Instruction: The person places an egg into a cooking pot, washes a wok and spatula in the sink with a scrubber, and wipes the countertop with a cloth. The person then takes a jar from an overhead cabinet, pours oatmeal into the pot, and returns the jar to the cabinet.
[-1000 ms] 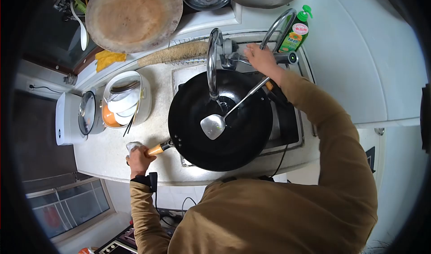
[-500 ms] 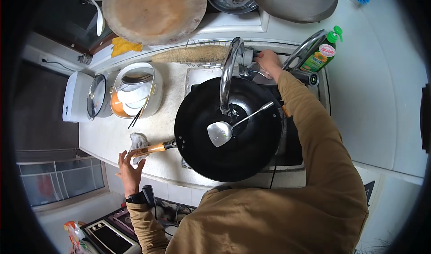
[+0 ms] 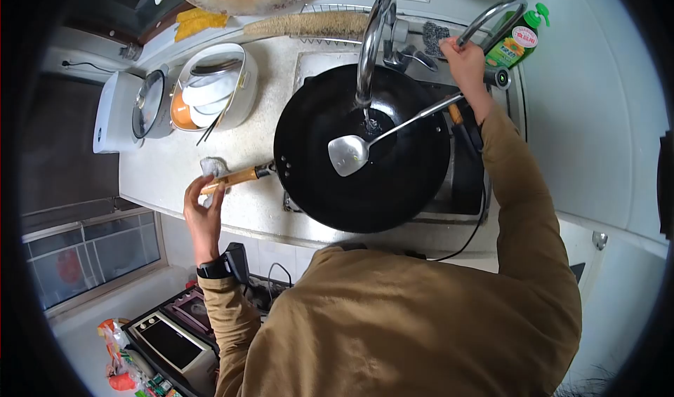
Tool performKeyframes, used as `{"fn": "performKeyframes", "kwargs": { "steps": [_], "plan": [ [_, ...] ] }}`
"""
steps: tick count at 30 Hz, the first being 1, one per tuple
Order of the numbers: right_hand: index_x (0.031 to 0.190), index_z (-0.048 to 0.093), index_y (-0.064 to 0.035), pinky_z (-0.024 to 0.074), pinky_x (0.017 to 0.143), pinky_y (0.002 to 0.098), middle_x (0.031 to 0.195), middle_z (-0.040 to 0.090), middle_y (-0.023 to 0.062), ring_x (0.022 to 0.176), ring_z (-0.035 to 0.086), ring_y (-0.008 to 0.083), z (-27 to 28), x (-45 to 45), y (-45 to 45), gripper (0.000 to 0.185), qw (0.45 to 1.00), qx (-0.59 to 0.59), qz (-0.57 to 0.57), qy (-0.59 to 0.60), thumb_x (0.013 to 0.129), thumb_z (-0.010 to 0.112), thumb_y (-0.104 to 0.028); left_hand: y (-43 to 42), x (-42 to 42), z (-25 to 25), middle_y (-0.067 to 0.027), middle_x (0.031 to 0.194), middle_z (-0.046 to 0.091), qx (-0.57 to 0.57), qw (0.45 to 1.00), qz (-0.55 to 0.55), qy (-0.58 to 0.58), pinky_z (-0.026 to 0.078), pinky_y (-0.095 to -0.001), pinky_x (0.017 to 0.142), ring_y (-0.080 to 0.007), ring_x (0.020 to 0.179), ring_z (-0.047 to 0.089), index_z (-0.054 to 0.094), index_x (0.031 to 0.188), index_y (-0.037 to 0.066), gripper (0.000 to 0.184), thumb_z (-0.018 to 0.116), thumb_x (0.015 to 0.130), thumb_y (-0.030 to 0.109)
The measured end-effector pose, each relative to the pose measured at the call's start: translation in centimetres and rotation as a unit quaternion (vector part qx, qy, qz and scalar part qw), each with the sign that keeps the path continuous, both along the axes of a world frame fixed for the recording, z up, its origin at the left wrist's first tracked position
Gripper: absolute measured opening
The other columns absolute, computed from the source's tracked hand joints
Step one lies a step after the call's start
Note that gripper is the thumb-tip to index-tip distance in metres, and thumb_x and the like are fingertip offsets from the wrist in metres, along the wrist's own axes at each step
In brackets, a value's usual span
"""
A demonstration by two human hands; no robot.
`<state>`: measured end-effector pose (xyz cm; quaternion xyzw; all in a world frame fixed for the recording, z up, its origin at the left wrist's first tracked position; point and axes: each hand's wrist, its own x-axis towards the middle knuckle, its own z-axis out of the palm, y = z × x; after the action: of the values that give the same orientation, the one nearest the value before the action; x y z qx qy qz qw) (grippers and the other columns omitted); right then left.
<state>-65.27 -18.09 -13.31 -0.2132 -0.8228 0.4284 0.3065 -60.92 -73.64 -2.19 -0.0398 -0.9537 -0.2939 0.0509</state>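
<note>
A large black wok (image 3: 309, 193) stands over the sink, its wooden handle pointing left. My left hand (image 3: 203, 218) has its thumb and fingers around the end of that handle. Inside the wok lies a metal spatula (image 3: 347, 155), its shaft leaning over the right rim and ending in a wooden grip. Water runs into the wok from the tall curved tap (image 3: 365, 53). Beyond the right rim, my right hand (image 3: 467, 63) has its bent fingers at the edge of a dark grey steel wool scrubber (image 3: 435, 37). The tap lever (image 3: 420, 58) is left of this hand.
A small curved tap (image 3: 502, 7) and a green dish soap bottle (image 3: 516, 44) stand near my right hand. On the left are a white dish basin (image 3: 247, 81) with bowls and chopsticks, a glass-lidded pot (image 3: 149, 102) and a grey cloth (image 3: 213, 165).
My right hand has moved from the tap lever to the steel wool scrubber. My left hand has closed in on the wok handle. The whole view has shifted.
</note>
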Motion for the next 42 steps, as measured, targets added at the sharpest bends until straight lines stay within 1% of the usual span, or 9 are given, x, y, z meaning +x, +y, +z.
{"fn": "performKeyframes", "kwargs": {
  "steps": [7, 12, 15, 17, 23, 33, 37, 39, 42],
  "plan": [
    [0.083, 0.068, -0.0017, 0.0415, 0.06, 0.0211, 0.067, 0.059, -0.0008, 0.064, 0.051, 0.0046, 5.4, 10.3, -10.4, 0.016, 0.992, -0.069, 0.074, -0.075, 0.08, 0.071, -0.017, 7.2, 1.0, 0.3, -0.0059, 0.102, 0.065, 0.279, 0.936, -0.08, -0.201, 0.046, -0.0256, 0.083, -0.0138, 0.095, 0.059, 0.066, 0.105, 0.001, 0.027, 0.073, 0.081, 0.01],
    [0.109, 0.061, -0.0013, 0.0481, 0.071, 0.0276, 0.091, 0.063, 0.0078, 0.074, 0.058, 0.0132, 2.2, 10.0, -11.1, 0.033, 0.979, 0.051, 0.161, -0.117, 0.085, 0.068, -0.023, 9.5, 2.1, -1.1, -0.0061, 0.102, 0.065, 0.298, 0.919, -0.169, -0.195, 0.042, -0.0271, 0.09, -0.0152, 0.098, 0.057, 0.067, 0.104, 0.003, 0.027, 0.075, 0.079, 0.012],
    [0.13, 0.044, 0.0039, 0.0489, 0.081, 0.0414, 0.115, 0.058, 0.0256, 0.1, 0.061, 0.0358, -1.1, 5.9, -7.3, 0.061, 0.988, 0.08, 0.051, -0.123, 0.086, 0.062, -0.034, 9.5, 2.5, -0.9, -0.006, 0.104, 0.064, 0.299, 0.916, -0.189, -0.189, 0.041, -0.0278, 0.091, -0.016, 0.099, 0.057, 0.068, 0.103, 0.005, 0.026, 0.075, 0.08, 0.013],
    [0.13, 0.044, 0.0059, 0.0472, 0.086, 0.0434, 0.121, 0.056, 0.0267, 0.112, 0.055, 0.0377, -2.0, 3.6, -5.1, 0.063, 0.983, 0.081, -0.012, -0.163, 0.087, 0.06, -0.037, 9.2, 2.9, -0.6, -0.0065, 0.103, 0.064, 0.298, 0.913, -0.19, -0.205, 0.042, -0.0284, 0.091, -0.0163, 0.099, 0.057, 0.068, 0.103, 0.005, 0.025, 0.075, 0.08, 0.013],
    [0.098, 0.057, -0.005, 0.0513, 0.066, 0.0278, 0.092, 0.058, 0.0083, 0.082, 0.058, 0.0176, -1.1, -0.6, -1.8, 0.025, 0.873, -0.458, 0.002, -0.167, 0.091, 0.061, -0.029, 8.0, 3.4, -1.1, -0.0077, 0.105, 0.065, 0.303, 0.918, -0.181, -0.179, 0.041, -0.0307, 0.094, -0.0196, 0.105, 0.057, 0.068, 0.103, 0.005, 0.025, 0.075, 0.08, 0.014],
    [0.109, 0.056, 0.0001, 0.0504, 0.073, 0.0241, 0.097, 0.06, 0.0115, 0.087, 0.061, 0.0195, 1.1, 0.8, -3.1, 0.026, 0.847, -0.523, 0.04, -0.088, 0.091, 0.059, -0.018, 7.7, 2.4, -2.0, -0.009, 0.102, 0.065, 0.283, 0.926, -0.179, -0.172, 0.042, -0.0288, 0.091, -0.0181, 0.1, 0.058, 0.067, 0.104, 0.003, 0.026, 0.073, 0.081, 0.014],
    [0.129, 0.051, -0.0048, 0.0451, 0.092, 0.0441, 0.111, 0.06, 0.0099, 0.104, 0.057, 0.0186, 2.2, 2.3, -4.1, 0.045, 0.925, -0.125, 0.061, -0.353, 0.085, 0.057, -0.011, 8.2, 2.0, -2.2, -0.0077, 0.099, 0.065, 0.284, 0.921, -0.194, -0.181, 0.043, -0.0287, 0.087, -0.0168, 0.095, 0.056, 0.067, 0.104, 0.003, 0.026, 0.073, 0.081, 0.013],
    [0.128, 0.054, -0.0116, 0.0328, 0.098, 0.0599, 0.11, 0.062, 0.0091, 0.108, 0.056, 0.0231, 4.6, 5.1, -6.8, 0.05, 0.786, 0.389, 0.102, -0.469, 0.079, 0.057, -0.008, 8.3, 2.1, -2.4, -0.0071, 0.1, 0.065, 0.288, 0.918, -0.196, -0.189, 0.043, -0.0286, 0.087, -0.0168, 0.096, 0.056, 0.067, 0.105, 0.003, 0.027, 0.073, 0.081, 0.013],
    [0.112, 0.063, -0.0161, 0.029, 0.099, 0.0635, 0.099, 0.065, 0.0063, 0.103, 0.059, 0.0278, 1.7, 6.5, -4.5, 0.038, 0.746, 0.476, 0.154, -0.44, 0.074, 0.06, -0.009, 8.4, 1.9, -2.7, -0.0066, 0.099, 0.066, 0.287, 0.914, -0.197, -0.21, 0.044, -0.0285, 0.086, -0.0166, 0.096, 0.056, 0.066, 0.106, 0.003, 0.027, 0.072, 0.082, 0.013]
  ]
}}
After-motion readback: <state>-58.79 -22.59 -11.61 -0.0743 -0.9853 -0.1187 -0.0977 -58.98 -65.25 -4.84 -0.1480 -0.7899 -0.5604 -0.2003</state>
